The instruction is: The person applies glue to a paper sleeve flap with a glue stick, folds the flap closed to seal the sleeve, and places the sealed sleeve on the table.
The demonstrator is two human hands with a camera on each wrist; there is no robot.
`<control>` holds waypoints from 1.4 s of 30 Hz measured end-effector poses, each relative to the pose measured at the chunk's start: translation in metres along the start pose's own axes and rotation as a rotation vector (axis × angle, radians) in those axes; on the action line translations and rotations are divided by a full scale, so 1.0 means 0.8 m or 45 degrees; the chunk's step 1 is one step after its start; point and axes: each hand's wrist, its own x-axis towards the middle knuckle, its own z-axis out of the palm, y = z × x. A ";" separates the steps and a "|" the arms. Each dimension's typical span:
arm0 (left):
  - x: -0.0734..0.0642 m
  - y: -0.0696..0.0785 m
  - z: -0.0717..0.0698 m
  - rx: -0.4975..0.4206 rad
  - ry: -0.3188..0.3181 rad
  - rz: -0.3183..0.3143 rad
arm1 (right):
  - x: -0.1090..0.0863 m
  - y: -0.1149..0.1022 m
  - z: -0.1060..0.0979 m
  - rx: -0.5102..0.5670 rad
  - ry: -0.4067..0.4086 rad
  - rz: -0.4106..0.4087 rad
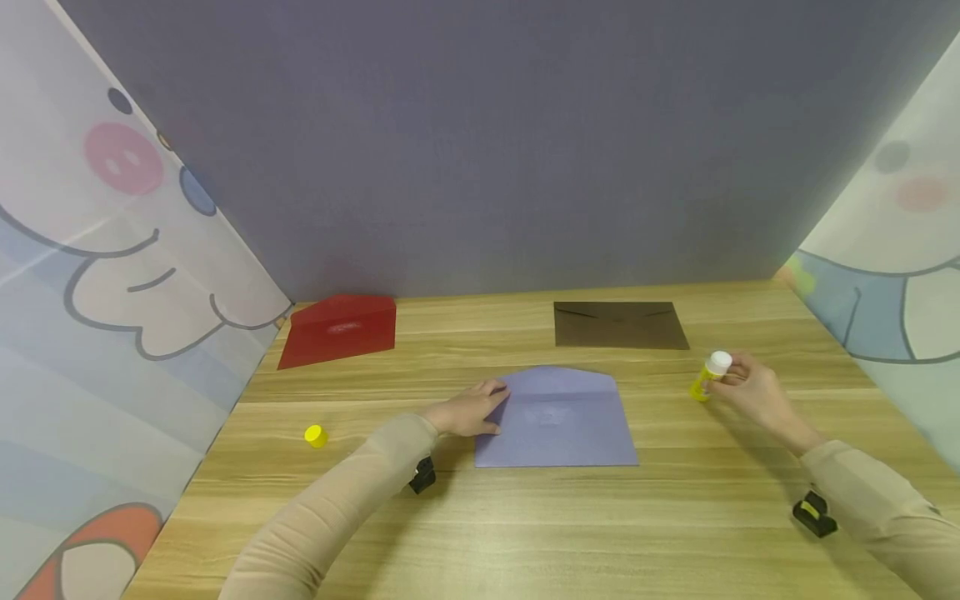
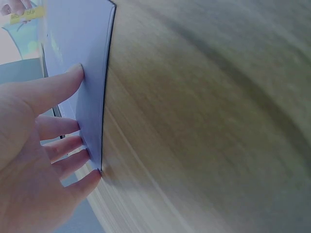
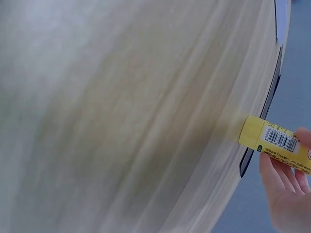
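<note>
Right grip (image 1: pixel 752 393) pinched the glue stick (image 1: pixel 706 383) between thumb and fingers, white end up. Left grip (image 1: pixel 467 412) was spread, fingers on the purple envelope (image 1: pixel 558 427) just right of it on the bench (image 1: pixel 525 533).

Soft shadows streak the moderately lit table (image 1: pixel 570 533), while both wrist views look pale and hazy.

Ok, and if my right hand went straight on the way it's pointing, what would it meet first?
Beyond the glue stick it holds, your right hand would probably come to the brown envelope first, though the hand's height is unclear, so it might pass above.
</note>
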 end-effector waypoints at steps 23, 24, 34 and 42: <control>0.001 -0.001 0.000 0.006 0.005 0.004 | -0.001 -0.015 -0.009 -0.027 0.106 -0.178; 0.001 -0.001 0.000 0.006 0.002 0.004 | -0.001 -0.018 -0.010 -0.040 0.130 -0.188; 0.000 -0.001 0.000 -0.002 0.000 0.004 | -0.004 -0.066 -0.018 -0.188 0.161 -0.176; 0.000 -0.001 0.000 -0.003 -0.001 0.001 | 0.003 -0.095 0.009 -0.243 0.057 -0.324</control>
